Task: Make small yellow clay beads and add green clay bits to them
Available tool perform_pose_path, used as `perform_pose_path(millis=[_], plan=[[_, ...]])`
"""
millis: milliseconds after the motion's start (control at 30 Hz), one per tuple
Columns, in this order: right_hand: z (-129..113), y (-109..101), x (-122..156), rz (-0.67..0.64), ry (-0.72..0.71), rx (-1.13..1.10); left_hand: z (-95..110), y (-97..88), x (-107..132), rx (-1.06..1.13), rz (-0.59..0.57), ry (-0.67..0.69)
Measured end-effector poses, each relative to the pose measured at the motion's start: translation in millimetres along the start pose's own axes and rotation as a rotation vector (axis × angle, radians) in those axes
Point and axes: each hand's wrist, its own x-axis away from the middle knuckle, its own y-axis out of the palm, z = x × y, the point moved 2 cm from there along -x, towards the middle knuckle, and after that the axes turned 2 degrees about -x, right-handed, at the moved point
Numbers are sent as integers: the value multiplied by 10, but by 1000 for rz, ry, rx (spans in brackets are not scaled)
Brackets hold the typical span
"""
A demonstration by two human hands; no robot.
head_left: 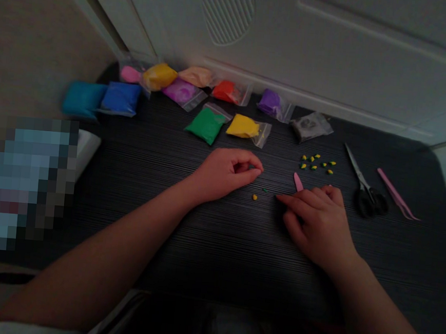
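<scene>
My left hand (pixel 224 176) is held just over the dark table, thumb and fingertips pinched together. A speck of green clay (pixel 251 166) shows between them. To its right lie a small yellow clay ball (pixel 254 197) and a thin green clay bit (pixel 265 190). My right hand (pixel 315 220) rests low with its index finger stretched toward these pieces and the thumb apart. A pink flat-tipped tool (pixel 297 181) sticks out from beneath its fingers; whether they grip it is hidden. Several small yellow-and-green clay pieces (pixel 314 167) lie beyond that hand.
Black-handled scissors (pixel 364 186) and pink tweezers (pixel 394 193) lie at the right. Along the back are clay bags, among them green (pixel 206 125), yellow (pixel 243 126), purple (pixel 270 103), grey (pixel 310 126) and blue (pixel 121 98). A blurred-out object (pixel 24 182) stands at the left edge.
</scene>
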Motion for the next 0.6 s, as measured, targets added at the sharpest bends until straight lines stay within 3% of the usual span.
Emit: perform_pose_path(millis=[600], plan=[[5,11,-11,-16,33,-15,4,-4,-5,-10,-9,6]])
